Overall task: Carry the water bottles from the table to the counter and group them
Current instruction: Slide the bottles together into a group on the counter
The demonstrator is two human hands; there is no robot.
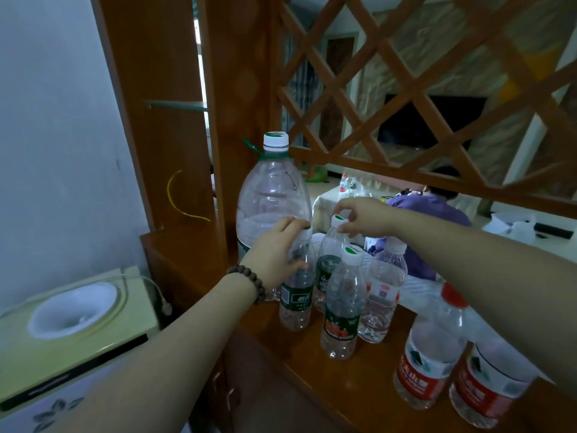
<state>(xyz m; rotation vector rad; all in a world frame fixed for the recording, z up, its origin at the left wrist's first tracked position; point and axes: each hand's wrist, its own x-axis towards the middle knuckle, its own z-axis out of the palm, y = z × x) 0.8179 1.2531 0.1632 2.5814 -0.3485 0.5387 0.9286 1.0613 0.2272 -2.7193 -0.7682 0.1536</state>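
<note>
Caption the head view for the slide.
Left hand grips one small bottle, right hand pinches another's cap, on the wooden counter.

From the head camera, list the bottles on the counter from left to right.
Big jug → green-label bottle under the left hand → green-label bottle in front → clear white-capped bottle → two red-label bottles.

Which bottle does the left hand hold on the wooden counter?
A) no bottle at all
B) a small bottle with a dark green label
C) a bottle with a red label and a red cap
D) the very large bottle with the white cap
B: the left hand curls its fingers round the shoulder of the small green-label bottle, which stands in front of the large bottle.
</note>
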